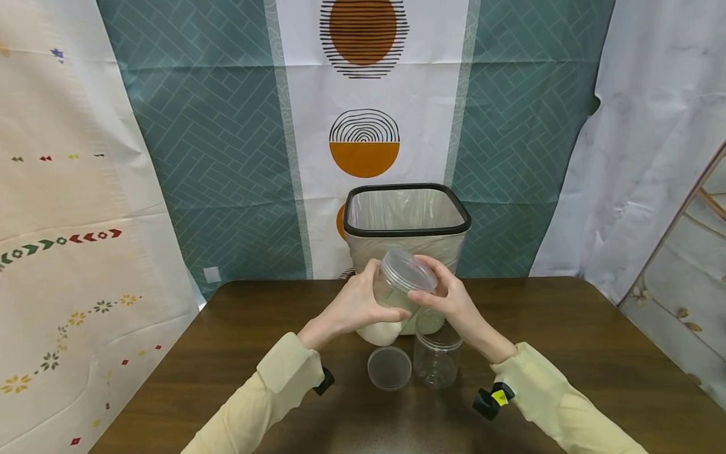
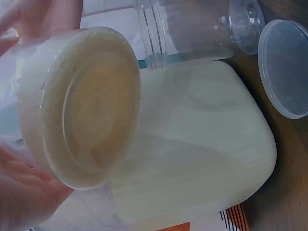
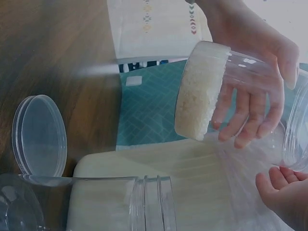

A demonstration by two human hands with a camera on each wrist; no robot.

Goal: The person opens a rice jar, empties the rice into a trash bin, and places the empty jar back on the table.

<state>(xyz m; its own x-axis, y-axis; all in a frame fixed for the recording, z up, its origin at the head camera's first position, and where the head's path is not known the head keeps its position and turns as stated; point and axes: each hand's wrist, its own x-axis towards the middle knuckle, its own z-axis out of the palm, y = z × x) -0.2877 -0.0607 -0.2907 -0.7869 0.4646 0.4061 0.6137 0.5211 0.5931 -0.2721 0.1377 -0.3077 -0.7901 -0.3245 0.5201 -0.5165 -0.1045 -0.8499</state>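
Note:
A clear plastic jar [image 1: 387,295] with a layer of white, rice-like grains [image 3: 199,91] at its base is held tilted above the table. My left hand [image 1: 360,301] grips the jar round its body, thumb on the near side. My right hand [image 1: 454,299] holds the translucent lid [image 1: 409,270] at the jar's mouth by its edge; how tightly it sits I cannot tell. Below the hands a second clear jar [image 1: 437,362] stands without a lid. Beside it, on the left, a loose round lid [image 1: 389,368] lies on the table.
Behind the hands is a pale bin [image 1: 408,232] with a black rim and a plastic liner. The dark wooden table [image 1: 244,353] extends to both sides. Patterned cloths [image 1: 215,139] hang behind the table and at its sides.

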